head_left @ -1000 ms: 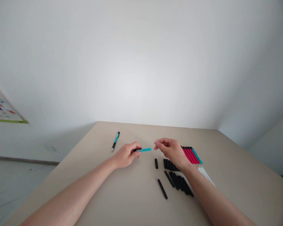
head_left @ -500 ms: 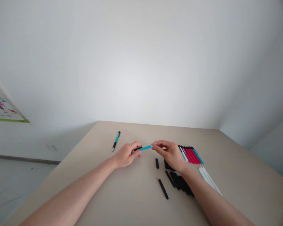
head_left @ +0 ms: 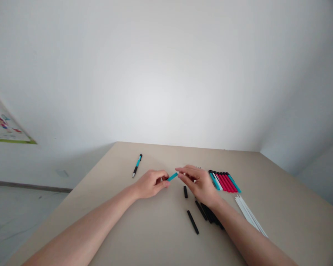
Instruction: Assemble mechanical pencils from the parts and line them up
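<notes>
My left hand (head_left: 154, 183) is closed around a teal pen barrel (head_left: 172, 176), whose free end points up and to the right. The part inside my fingers is hidden. My right hand (head_left: 199, 181) hovers at that free end, index finger and thumb slightly apart on either side of it, with nothing visible held between them. Below the right hand lie a short black tube (head_left: 185, 192), a longer black tube (head_left: 193, 222) and a cluster of several black tubes (head_left: 208, 213), partly covered by my right forearm.
A teal and black pen (head_left: 137, 166) lies at the left of the beige table (head_left: 144, 232). To the right is a row of several pens (head_left: 224, 181) in teal, white and red. Thin white sticks (head_left: 249, 213) lie nearer me. A wall stands behind the table.
My left hand has shifted slightly right, and less of the teal barrel shows, at a steeper tilt. The right fingertips, pinched at the barrel's end before, have parted a little.
</notes>
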A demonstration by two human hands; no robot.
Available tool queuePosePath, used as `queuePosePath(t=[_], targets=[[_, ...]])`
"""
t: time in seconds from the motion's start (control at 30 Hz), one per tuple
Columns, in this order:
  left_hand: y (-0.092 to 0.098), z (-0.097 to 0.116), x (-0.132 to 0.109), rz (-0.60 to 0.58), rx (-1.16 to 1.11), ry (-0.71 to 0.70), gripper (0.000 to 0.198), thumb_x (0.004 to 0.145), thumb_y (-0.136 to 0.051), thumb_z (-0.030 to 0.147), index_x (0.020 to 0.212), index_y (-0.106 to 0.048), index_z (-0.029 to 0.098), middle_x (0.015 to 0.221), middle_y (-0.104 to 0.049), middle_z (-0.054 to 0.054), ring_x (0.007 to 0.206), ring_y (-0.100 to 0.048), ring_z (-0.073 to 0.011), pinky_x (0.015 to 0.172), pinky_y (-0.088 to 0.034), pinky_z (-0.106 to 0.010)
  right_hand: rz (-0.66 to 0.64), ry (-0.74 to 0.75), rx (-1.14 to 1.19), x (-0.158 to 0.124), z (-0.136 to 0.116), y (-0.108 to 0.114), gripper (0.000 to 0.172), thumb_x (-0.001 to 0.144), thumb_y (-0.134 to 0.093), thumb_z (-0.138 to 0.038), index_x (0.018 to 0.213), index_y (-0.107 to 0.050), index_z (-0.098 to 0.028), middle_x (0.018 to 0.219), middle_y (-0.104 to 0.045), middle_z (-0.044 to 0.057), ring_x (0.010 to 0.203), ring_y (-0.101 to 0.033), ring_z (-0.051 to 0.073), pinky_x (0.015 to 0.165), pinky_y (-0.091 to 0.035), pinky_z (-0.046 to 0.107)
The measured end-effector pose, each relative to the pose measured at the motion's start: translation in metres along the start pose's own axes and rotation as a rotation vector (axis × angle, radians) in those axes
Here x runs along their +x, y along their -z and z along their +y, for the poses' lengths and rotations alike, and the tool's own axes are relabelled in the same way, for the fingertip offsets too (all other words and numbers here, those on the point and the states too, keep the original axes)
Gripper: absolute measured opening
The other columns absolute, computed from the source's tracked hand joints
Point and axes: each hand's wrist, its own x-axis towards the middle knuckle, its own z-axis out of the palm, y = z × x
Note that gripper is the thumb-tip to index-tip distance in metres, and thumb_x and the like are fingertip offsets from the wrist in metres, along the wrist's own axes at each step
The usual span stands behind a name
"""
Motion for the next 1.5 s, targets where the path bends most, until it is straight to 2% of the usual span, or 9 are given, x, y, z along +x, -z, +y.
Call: queuePosePath(t=[0.13, 0.23, 0.3, 0.37, 0.47, 0.6, 0.93, 1.3, 1.5], targets=[[0.0, -0.001, 0.0, -0.011, -0.019, 0.016, 0.024, 0.089, -0.049, 0.036, 0.081, -0.058, 0.015, 0.059, -0.053, 0.003, 0.048, -0.039, -0.0076, 0.049, -0.03, -0.019, 0.068, -0.168, -0.334, 0.006, -0.005, 0.03, 0.024, 0.086, -0.051, -0.035, 0.093, -0.069, -0.02, 0.078, -0.068, 0.004, 0.064, -0.057, 0.015, 0.063, -0.042, 0.024], [0.001, -0.002, -0.001, -0.007, -0.03, 0.024, 0.023, 0.088, -0.05, 0.036, 0.081, -0.058, 0.015, 0.062, -0.055, 0.002, 0.049, -0.039, -0.0075, 0.049, -0.03, -0.019, -0.092, -0.531, -0.665, -0.005, 0.0, 0.069, 0.02, 0.08, -0.054, -0.035, 0.078, -0.068, -0.021, 0.072, -0.068, 0.005, 0.067, -0.062, 0.019, 0.058, -0.038, 0.025], [0.001, -0.002, -0.001, 0.001, -0.038, 0.021, 0.022, 0.088, -0.05, 0.035, 0.081, -0.058, 0.015, 0.062, -0.055, 0.002, 0.05, -0.04, -0.0076, 0.05, -0.031, -0.019, -0.2, -0.733, -0.824, -0.025, 0.011, 0.094, 0.023, 0.076, -0.058, -0.041, 0.074, -0.065, -0.019, 0.072, -0.068, 0.009, 0.069, -0.063, 0.024, 0.057, -0.037, 0.028], [0.0, -0.002, -0.001, 0.006, -0.044, 0.016, 0.021, 0.087, -0.051, 0.035, 0.081, -0.057, 0.015, 0.061, -0.055, 0.003, 0.05, -0.04, -0.0076, 0.05, -0.031, -0.019, -0.253, -0.843, -0.874, -0.052, 0.026, 0.112, 0.028, 0.073, -0.061, -0.045, 0.081, -0.064, -0.019, 0.083, -0.069, 0.012, 0.077, -0.065, 0.027, 0.058, -0.038, 0.029], [-0.001, -0.002, 0.0, 0.002, -0.037, 0.01, 0.02, 0.086, -0.052, 0.033, 0.081, -0.057, 0.015, 0.06, -0.052, 0.003, 0.05, -0.04, -0.0075, 0.05, -0.031, -0.018, -0.347, -0.956, -0.874, -0.087, 0.044, 0.125, 0.03, 0.072, -0.063, -0.047, 0.074, -0.062, -0.017, 0.085, -0.068, 0.015, 0.081, -0.065, 0.029, 0.06, -0.04, 0.031], [-0.001, -0.002, 0.001, 0.0, -0.023, 0.007, 0.018, 0.086, -0.053, 0.031, 0.08, -0.057, 0.015, 0.056, -0.047, 0.005, 0.049, -0.039, -0.0071, 0.049, -0.03, -0.018, -0.324, -0.958, -0.807, -0.101, 0.045, 0.118, 0.016, 0.078, -0.058, -0.033, 0.075, -0.063, -0.018, 0.081, -0.069, 0.012, 0.08, -0.066, 0.026, 0.061, -0.041, 0.029], [0.0, -0.005, 0.0, 0.02, -0.041, 0.013, 0.02, 0.086, -0.054, 0.034, 0.08, -0.056, 0.015, 0.057, -0.047, 0.005, 0.049, -0.038, -0.0069, 0.049, -0.029, -0.018, -0.313, -0.81, -0.746, -0.079, 0.025, 0.073, 0.009, 0.079, -0.053, -0.02, 0.074, -0.06, -0.016, 0.085, -0.069, 0.013, 0.083, -0.066, 0.027, 0.059, -0.038, 0.027], [0.001, -0.004, 0.001, 0.018, -0.029, 0.008, 0.017, 0.085, -0.055, 0.031, 0.08, -0.056, 0.015, 0.057, -0.047, 0.006, 0.047, -0.037, -0.0063, 0.048, -0.029, -0.018, -0.24, -0.858, -0.636, -0.081, 0.033, 0.082, 0.02, 0.078, -0.054, -0.029, 0.062, -0.059, -0.018, 0.064, -0.067, 0.007, 0.061, -0.064, 0.021, 0.054, -0.037, 0.026], [0.001, -0.005, 0.001, 0.026, -0.016, 0.003, 0.017, 0.085, -0.055, 0.032, 0.08, -0.056, 0.015, 0.055, -0.045, 0.006, 0.048, -0.038, -0.0066, 0.049, -0.029, -0.017, -0.225, -0.937, -0.539, -0.081, 0.036, 0.083, 0.022, 0.079, -0.051, -0.028, 0.061, -0.058, -0.018, 0.061, -0.066, 0.006, 0.054, -0.062, 0.018, 0.051, -0.037, 0.025]])
